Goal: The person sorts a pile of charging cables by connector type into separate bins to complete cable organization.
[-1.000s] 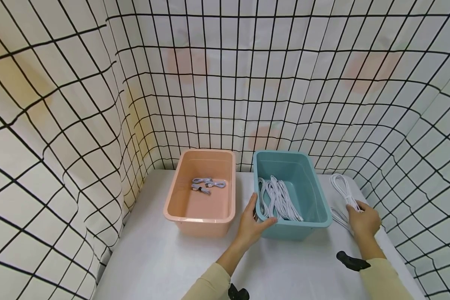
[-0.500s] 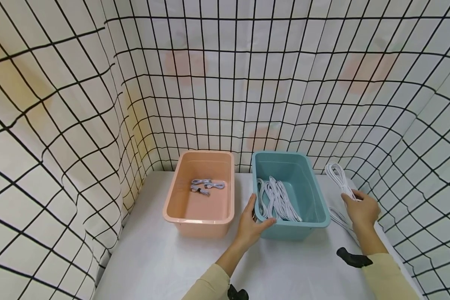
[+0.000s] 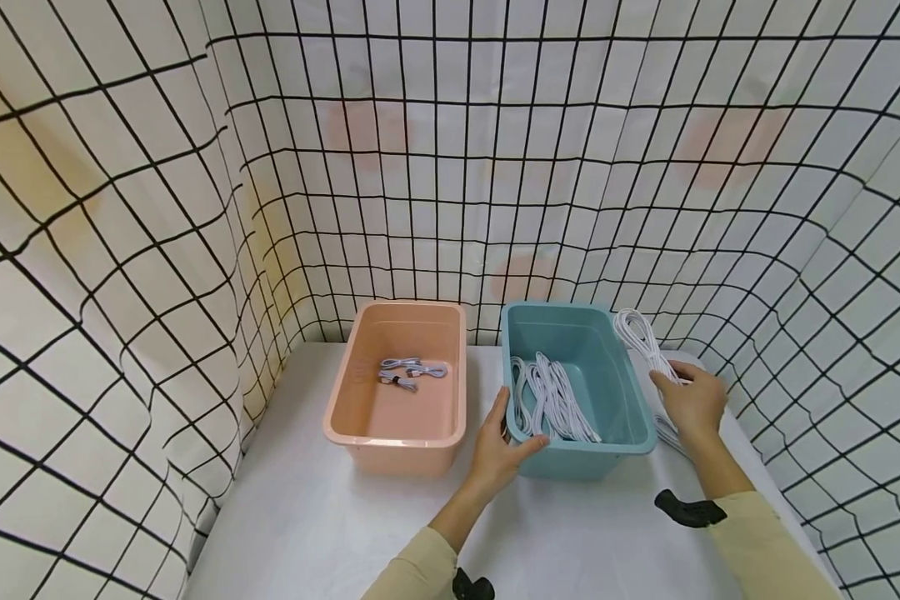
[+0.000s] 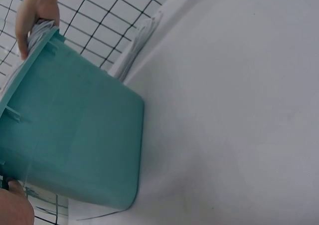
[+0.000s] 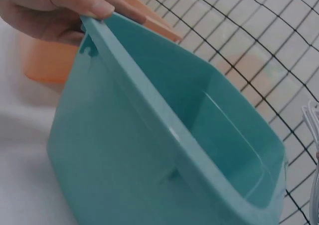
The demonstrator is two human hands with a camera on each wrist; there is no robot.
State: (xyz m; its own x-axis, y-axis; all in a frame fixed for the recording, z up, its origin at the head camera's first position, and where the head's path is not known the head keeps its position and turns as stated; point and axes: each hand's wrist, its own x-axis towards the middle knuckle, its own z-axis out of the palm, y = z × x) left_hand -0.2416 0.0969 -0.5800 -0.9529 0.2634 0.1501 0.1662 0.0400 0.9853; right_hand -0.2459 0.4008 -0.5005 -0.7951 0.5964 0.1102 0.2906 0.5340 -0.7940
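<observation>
My left hand (image 3: 495, 454) grips the near left corner of a teal plastic bin (image 3: 573, 467), its thumb over the front rim and its fingers along the left side. Inside the bin, several bundles of white cable (image 3: 558, 400) lie against the left part of the floor. My right hand (image 3: 696, 407) pinches another coiled white cable bundle (image 3: 641, 340), whose looped end overlaps the bin's right rim in the head view. The left wrist view shows the right hand (image 4: 37, 15) and that bundle at the rim. In the right wrist view, only part of it shows at the right edge.
A peach-coloured bin (image 3: 405, 458) stands left of the teal one, with several small cables (image 3: 412, 372) inside. More white cable (image 3: 669, 435) lies on the white table (image 3: 307, 517), between the teal bin and my right forearm. Black netting (image 3: 450, 200) surrounds the back and sides.
My right hand has lifted the white cable bundle from the table and carried it left to the teal bin's right rim. My left hand has stayed at the bin's corner.
</observation>
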